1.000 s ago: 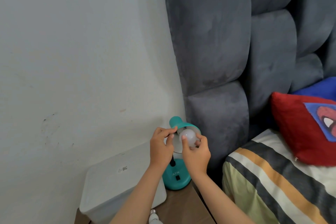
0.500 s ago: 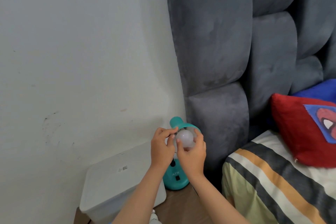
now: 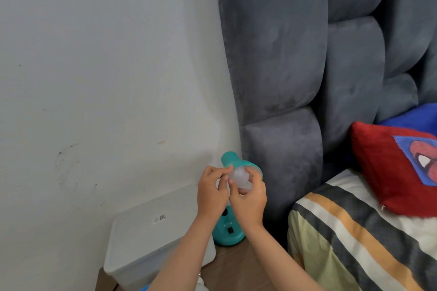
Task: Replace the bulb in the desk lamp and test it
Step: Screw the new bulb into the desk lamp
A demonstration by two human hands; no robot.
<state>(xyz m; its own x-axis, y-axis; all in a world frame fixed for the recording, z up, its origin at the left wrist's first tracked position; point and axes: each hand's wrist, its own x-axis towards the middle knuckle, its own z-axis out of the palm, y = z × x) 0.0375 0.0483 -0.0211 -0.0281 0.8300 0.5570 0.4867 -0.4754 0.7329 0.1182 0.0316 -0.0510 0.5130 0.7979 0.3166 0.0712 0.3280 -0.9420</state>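
A small teal desk lamp [image 3: 229, 231] stands on a wooden bedside table, with its shade [image 3: 233, 160] tilted toward me. A white frosted bulb [image 3: 238, 176] sits in the mouth of the shade. My right hand [image 3: 248, 198] wraps its fingers around the bulb from below and the right. My left hand [image 3: 211, 190] pinches the left rim of the shade with thumb and forefinger. The lamp's neck is hidden behind my hands. The black switch on the base shows between my wrists. Part of a second bulb [image 3: 201, 284] peeks out under my left forearm at the bottom edge.
A white lidded plastic box [image 3: 151, 236] sits on the table left of the lamp, against the white wall. A grey padded headboard [image 3: 295, 78] rises right behind the lamp. At the right lies a bed with striped bedding [image 3: 354, 243] and a red cushion [image 3: 390, 168].
My right hand has turned around the bulb, the fingers shifting from its right side to its underside. My left hand has kept its hold on the shade's rim.
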